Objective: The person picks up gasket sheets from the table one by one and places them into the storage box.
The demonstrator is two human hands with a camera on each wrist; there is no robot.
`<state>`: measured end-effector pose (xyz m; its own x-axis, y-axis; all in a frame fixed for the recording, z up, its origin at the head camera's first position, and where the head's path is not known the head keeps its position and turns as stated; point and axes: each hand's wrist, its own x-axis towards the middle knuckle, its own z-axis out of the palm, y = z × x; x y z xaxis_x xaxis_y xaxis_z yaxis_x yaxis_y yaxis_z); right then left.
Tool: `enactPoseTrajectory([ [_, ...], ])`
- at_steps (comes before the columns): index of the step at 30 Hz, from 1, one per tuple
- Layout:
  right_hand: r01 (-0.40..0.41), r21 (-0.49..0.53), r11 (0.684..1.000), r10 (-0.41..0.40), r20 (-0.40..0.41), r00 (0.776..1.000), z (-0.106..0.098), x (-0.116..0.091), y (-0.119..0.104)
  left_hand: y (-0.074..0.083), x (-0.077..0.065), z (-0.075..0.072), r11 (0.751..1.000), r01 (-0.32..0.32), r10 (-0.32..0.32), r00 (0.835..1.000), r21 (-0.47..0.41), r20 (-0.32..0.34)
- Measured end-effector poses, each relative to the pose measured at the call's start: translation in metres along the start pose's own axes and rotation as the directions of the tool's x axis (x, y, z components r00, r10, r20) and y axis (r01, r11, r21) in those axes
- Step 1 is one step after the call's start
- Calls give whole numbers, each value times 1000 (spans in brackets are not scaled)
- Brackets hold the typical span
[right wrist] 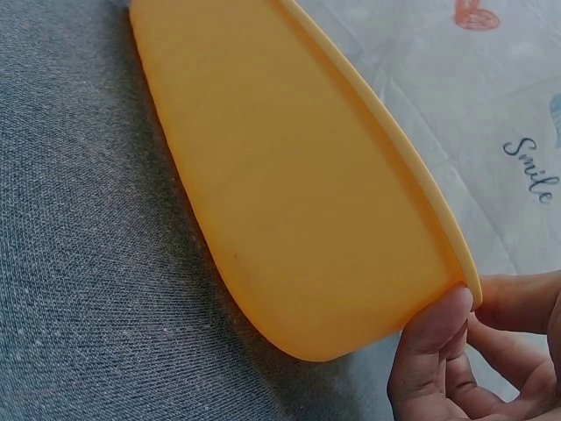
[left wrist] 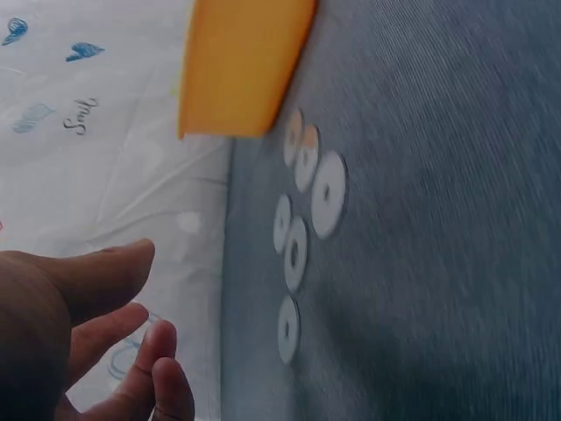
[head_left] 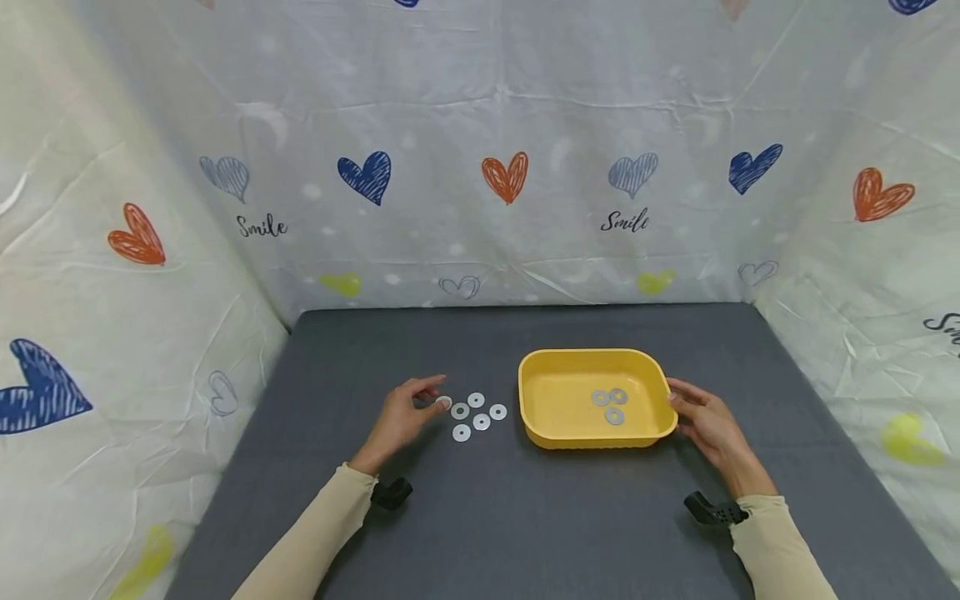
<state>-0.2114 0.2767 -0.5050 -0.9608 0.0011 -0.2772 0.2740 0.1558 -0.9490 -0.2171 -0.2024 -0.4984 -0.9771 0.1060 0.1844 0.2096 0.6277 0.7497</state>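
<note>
Several flat silver washers [head_left: 482, 422] lie in a loose cluster on the grey cloth. My left hand [head_left: 401, 419] hovers at the cluster's left side, thumb and fingers apart, with the leftmost washer [left wrist: 288, 330] nearest to it. In the left wrist view nothing sits between the thumb [left wrist: 110, 276] and the fingers. To the right of the cluster stands a yellow plastic tray [head_left: 555, 417] with three washers [head_left: 615, 416] on its floor. My right hand [head_left: 708, 423] pinches the tray's right rim [right wrist: 438, 202] between thumb and fingers.
Grey cloth [head_left: 525, 525] covers the table. White sheets printed with hearts and "Smile" [head_left: 450, 108] hang behind it and along both sides. Dark straps with small devices [head_left: 392, 493] sit on both wrists.
</note>
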Motion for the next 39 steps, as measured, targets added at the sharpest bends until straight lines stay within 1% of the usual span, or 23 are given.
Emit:
enactPoseTrajectory([
  [3, -9, 5, 1000, 9, -4, 1000, 0, -1, 1, -5, 2, -2, 999, 30, -32, 999, 41, 36],
  [6, -13, 8, 1000, 13, -2, 1000, 0, -2, 1, -7, 4, -3, 996, 65, -69, 995, 56, 70],
  [8, -10, 9, 1000, 10, -4, 1000, 0, -2, 0, -8, 6, -4, 996, 88, -91, 992, 35, 89],
  [10, -3, 3, 1000, 3, -2, 1000, 0, -1, 0, -9, 8, -5, 994, 112, -111, 988, -9, 105],
  [13, -1, 2, 1000, 1, -2, 1000, 0, 0, -1, -11, 11, -6, 988, 136, -127, 984, -69, 122],
  [15, -4, 3, 1000, 4, 1, 1000, 0, 0, -1, -13, 13, -6, 986, 143, -132, 983, -89, 124],
  [22, -13, 27, 1000, 13, 10, 1000, 0, 0, -1, -18, 14, -1, 980, 177, -165, 977, -89, 135],
  [25, -8, 32, 999, 7, 15, 1000, -1, 0, -1, -18, 13, 1, 977, 206, -196, 970, -58, 142],
  [27, -8, 36, 999, 8, 15, 1000, -1, 0, -1, -18, 14, 3, 976, 214, -208, 968, -31, 139],
  [29, -9, 37, 999, 8, 15, 1000, -2, 1, -2, -18, 14, 4, 978, 210, -209, 970, 1, 125],
  [34, -13, 40, 999, 12, 22, 1000, -2, 0, -4, -20, 13, 7, 982, 169, -173, 983, 79, 54],
  [39, -27, 30, 999, 26, 27, 999, -2, -1, -3, -25, 8, 12, 978, 157, -160, 987, 135, 17],
])
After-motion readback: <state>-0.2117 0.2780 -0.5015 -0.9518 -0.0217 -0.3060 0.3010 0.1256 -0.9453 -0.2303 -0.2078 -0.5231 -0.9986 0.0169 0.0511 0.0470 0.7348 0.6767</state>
